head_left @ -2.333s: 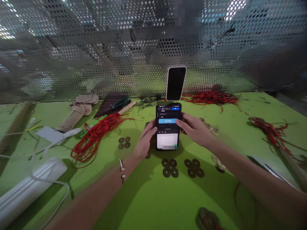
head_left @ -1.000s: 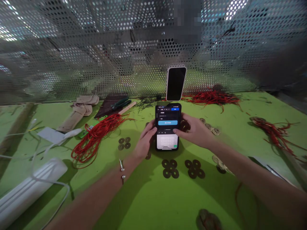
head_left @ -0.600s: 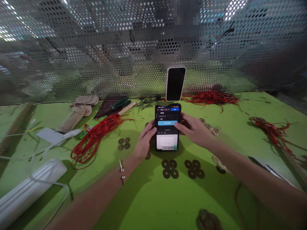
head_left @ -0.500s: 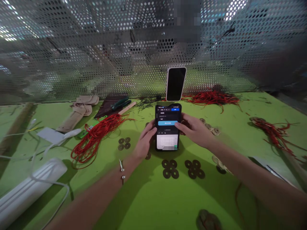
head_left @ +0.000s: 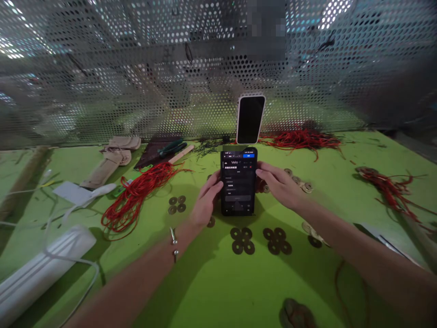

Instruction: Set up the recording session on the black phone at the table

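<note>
Upright above the green tabletop stands a smartphone [head_left: 238, 182] with a dark app page on its screen. My left hand [head_left: 206, 200] grips its left edge, the thumb along the side. At the right edge is my right hand [head_left: 280, 184], fingers behind the phone and thumb beside the rim, off the screen; the fingertips are partly hidden. Groups of round holed coins [head_left: 242, 241] lie in front of the phone, with more coins [head_left: 176, 205] left of my left hand. Other coins [head_left: 307, 187] are partly covered by my right hand and forearm.
A white-framed phone [head_left: 251, 119] stands behind, against the perforated metal screen [head_left: 153, 82]. Red cord bundles [head_left: 136, 196] lie left, at the back [head_left: 303, 139] and at right [head_left: 389, 193]. Dark-handled pliers [head_left: 172, 146], a white cable [head_left: 71, 259] and a white bar [head_left: 48, 264] are at left.
My right thumb has moved right, off the phone's screen to its edge. The display has gone from a blue button and light keyboard to a dark page. My left hand is unchanged.
</note>
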Tool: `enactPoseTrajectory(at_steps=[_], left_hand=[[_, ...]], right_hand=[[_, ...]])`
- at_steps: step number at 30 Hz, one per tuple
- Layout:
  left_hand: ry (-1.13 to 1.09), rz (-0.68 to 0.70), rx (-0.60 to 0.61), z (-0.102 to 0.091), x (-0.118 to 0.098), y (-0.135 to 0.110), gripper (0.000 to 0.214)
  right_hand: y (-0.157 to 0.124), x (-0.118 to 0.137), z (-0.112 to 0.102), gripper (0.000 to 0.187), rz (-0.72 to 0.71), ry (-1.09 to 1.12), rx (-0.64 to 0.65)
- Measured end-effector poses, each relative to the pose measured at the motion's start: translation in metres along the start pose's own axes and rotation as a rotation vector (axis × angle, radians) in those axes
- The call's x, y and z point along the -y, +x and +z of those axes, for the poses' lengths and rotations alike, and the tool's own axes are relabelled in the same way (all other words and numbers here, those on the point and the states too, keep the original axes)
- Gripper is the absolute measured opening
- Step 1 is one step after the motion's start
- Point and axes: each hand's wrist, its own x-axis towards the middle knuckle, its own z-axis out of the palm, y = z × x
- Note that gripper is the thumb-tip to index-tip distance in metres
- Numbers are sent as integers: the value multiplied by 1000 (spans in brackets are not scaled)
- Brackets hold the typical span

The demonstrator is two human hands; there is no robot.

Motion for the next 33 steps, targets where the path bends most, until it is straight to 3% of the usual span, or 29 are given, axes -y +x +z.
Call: enactPoseTrajectory(at_steps=[5, 14, 23, 27, 29, 33], left_hand=[[-103, -1, 81, -1, -1, 0, 37], [-98, 8, 9, 1, 1, 0, 40], [-152, 48, 52, 5, -8, -1, 38], [-124, 112, 32, 7, -14, 0, 39], [-99, 169, -15, 6, -14, 1, 35], [-15, 257, -158, 3, -14, 1, 33]], right_hand=[[0, -3, 1, 18, 3, 14, 7], [0, -2, -1, 18, 5, -67, 16], [1, 2, -2, 20, -66, -227, -29], [27, 6, -7, 21, -120, -264, -142], [52, 9, -9, 21, -156, -329, -217], [109, 13, -7, 22, -177, -457, -238]])
